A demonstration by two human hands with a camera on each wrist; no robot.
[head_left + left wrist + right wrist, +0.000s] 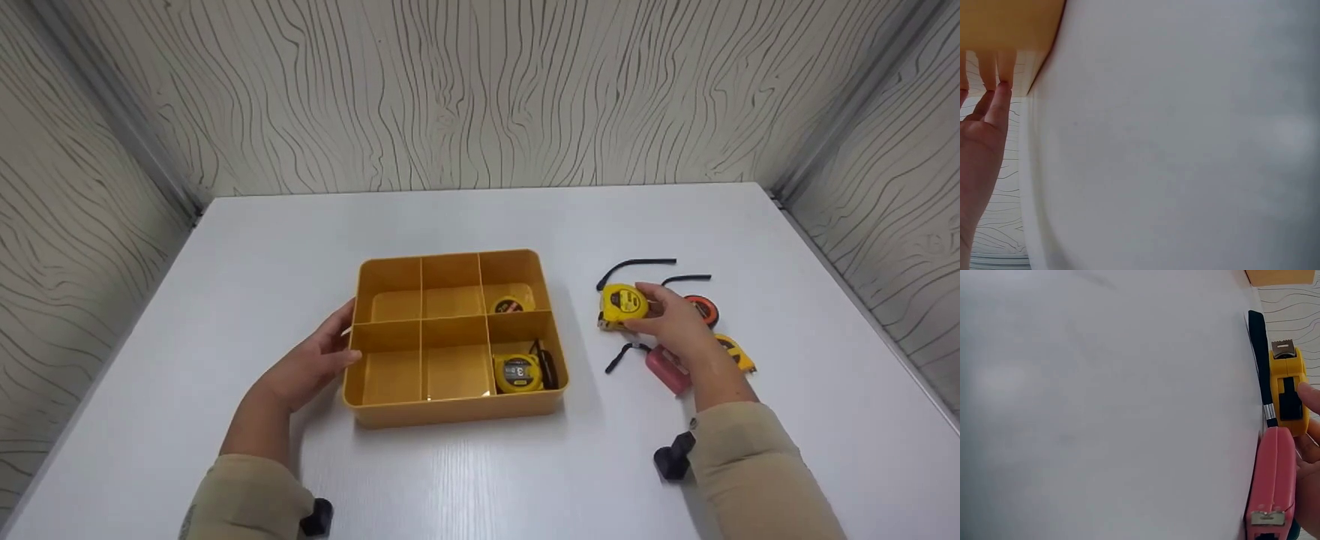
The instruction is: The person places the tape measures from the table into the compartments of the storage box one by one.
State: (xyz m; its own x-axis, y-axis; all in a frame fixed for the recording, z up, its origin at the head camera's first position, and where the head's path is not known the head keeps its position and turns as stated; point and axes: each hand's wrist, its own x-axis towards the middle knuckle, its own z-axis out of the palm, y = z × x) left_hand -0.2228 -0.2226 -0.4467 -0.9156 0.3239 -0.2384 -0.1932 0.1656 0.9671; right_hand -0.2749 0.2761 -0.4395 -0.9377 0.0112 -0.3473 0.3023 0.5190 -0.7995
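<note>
My left hand (311,366) rests against the left wall of a yellow divided tray (457,409). In the left wrist view its extended fingers touch the tray's outer side. With thumb and fingers, my right hand (679,326) pinches a yellow tape measure (624,302) to the right of the tray; the right wrist view shows its black lock button and metal hook. Close beneath that hand lie a pink tape measure (666,369), an orange-and-black round one (703,309) and another yellow one (733,352), partly covered by the hand or wrist.
Two yellow tape measures sit in the tray's right column: one in the front compartment (517,373) with a black strap, one in the back compartment (510,304), partly hidden by the divider. Black wrist straps (637,262) lie on the white table (465,480). Patterned panels (450,90) enclose the table.
</note>
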